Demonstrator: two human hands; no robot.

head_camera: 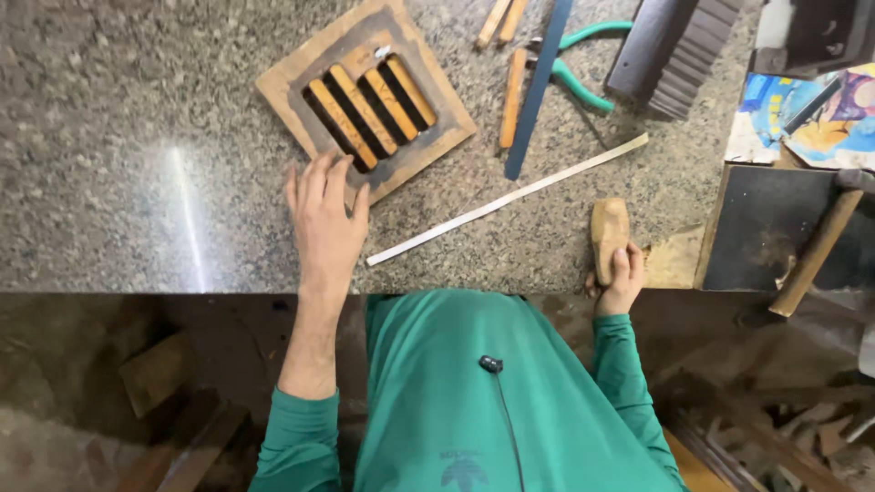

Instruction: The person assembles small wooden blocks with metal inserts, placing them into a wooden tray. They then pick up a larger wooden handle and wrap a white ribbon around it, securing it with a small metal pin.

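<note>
Wooden slatted frame [365, 96] lies on the granite table [137, 137], left hand [325, 219] flat with fingers spread touching its near edge, right hand [620, 278] right of it gripping a wood block [609, 232]; pressing that edge could tip loose slats.

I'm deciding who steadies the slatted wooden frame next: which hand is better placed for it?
Left, probably. The left hand already lies flat on the counter with its fingertips at the near edge of the slatted wooden frame. The right hand is off to the side, gripping a wooden block.
</note>
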